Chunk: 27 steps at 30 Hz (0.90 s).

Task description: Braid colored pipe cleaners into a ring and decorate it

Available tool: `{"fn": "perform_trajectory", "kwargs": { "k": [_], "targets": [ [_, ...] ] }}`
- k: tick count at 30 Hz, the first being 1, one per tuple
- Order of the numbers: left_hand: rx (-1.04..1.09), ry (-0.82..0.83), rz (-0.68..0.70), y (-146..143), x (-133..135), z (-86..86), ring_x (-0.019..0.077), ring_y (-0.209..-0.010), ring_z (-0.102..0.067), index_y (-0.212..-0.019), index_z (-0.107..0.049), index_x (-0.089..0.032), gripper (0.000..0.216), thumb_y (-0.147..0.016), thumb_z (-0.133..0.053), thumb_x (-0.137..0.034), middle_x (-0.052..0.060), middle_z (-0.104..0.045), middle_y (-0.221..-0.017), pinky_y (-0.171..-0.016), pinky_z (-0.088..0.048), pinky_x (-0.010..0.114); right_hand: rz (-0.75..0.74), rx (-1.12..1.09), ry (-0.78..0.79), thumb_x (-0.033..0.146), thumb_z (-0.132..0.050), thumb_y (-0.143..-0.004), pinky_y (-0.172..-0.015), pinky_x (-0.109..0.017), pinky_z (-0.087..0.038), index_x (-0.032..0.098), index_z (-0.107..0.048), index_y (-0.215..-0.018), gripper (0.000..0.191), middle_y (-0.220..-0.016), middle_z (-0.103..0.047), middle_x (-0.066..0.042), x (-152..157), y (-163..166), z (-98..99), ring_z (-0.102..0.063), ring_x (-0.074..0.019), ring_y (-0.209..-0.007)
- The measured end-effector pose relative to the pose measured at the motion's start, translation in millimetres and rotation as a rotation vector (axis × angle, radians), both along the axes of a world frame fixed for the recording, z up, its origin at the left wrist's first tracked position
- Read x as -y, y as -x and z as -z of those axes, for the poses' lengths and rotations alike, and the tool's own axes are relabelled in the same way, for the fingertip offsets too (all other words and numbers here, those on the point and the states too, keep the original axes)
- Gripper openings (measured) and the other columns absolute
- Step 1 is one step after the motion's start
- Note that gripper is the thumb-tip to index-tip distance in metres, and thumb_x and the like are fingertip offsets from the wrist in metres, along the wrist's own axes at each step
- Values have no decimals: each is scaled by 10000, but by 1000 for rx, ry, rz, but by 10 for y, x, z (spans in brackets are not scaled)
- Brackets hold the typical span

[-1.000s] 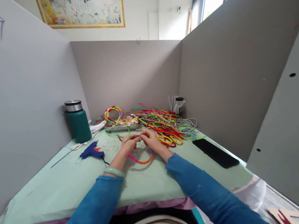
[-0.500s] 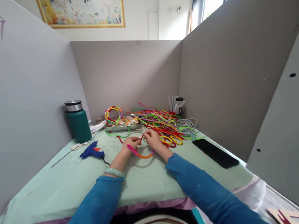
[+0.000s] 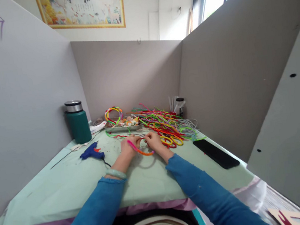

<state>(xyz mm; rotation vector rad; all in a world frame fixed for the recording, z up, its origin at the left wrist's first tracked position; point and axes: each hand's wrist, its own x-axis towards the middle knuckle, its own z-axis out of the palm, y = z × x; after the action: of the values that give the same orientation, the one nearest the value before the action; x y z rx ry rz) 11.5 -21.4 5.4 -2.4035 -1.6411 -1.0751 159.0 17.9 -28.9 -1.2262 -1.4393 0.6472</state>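
Note:
Above the middle of the table, my left hand (image 3: pixel 128 148) and my right hand (image 3: pixel 154 142) are close together, fingertips pinched. Between them runs a short stretch of red pipe cleaner (image 3: pixel 142 139). The pipe cleaner meets a thin hoop whose near side, wrapped in pink, orange and purple fuzzy pipe cleaner (image 3: pixel 144 153), curves below my hands. Its grey far side partly shows beyond my fingers. My left hand grips the hoop and the red strand. My right hand pinches the strand's other part; whether it also touches the hoop is hidden.
A blue glue gun (image 3: pixel 91 151) lies left of my hands, near a green bottle (image 3: pixel 79 126). Behind are a metal tray (image 3: pixel 123 129) of small pieces, a colourful wrapped hoop (image 3: pixel 106 116) and piled pipe cleaners (image 3: pixel 162 120). A black phone (image 3: pixel 216 154) lies right. Partitions enclose the table.
My left hand has turned and shifted slightly, and the hoop's wrapped part has risen a little. The red strand is now shorter between my fingertips. My right hand has barely moved.

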Motion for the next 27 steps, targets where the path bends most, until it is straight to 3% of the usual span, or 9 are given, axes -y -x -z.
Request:
{"fn": "perform_trajectory", "kwargs": {
  "k": [5, 13, 21, 27],
  "targets": [
    [-158, 33, -127, -28, 72, -59, 176, -744, -563, -872, -723, -237, 334, -874, -406, -344, 79, -640, -887, -614, -320, 261, 36, 38, 30, 177, -560, -723, -394, -176, -352, 175, -573, -643, 81, -462, -526, 48, 63, 14, -63, -474, -75, -363],
    [-272, 62, -247, -97, 88, -128, 167, -699, -546, -894, -711, -196, 368, -896, -360, -307, 89, -612, -862, -588, -307, 275, 29, 78, 111, 181, -522, -752, -376, -162, -374, 163, -570, -714, 63, -564, -595, 22, 153, 54, -133, -548, -84, -382],
    [-332, -260, -199, -112, 120, -143, 250, -907, -511, -775, -720, -179, 265, -842, -467, -215, 118, -611, -901, -836, -327, 389, 8, 38, 161, 183, -533, -749, -342, -172, -358, 160, -558, -709, 53, -589, -615, 2, 114, 61, -97, -552, -99, -377],
    [-344, -356, -145, -101, 118, -150, 274, -950, -500, -747, -729, -196, 218, -811, -521, -193, 120, -640, -928, -866, -323, 446, -7, 60, 173, 164, -550, -741, -350, -182, -365, 162, -548, -698, 43, -609, -627, -2, 117, 60, -105, -544, -100, -371]
  ]
}}
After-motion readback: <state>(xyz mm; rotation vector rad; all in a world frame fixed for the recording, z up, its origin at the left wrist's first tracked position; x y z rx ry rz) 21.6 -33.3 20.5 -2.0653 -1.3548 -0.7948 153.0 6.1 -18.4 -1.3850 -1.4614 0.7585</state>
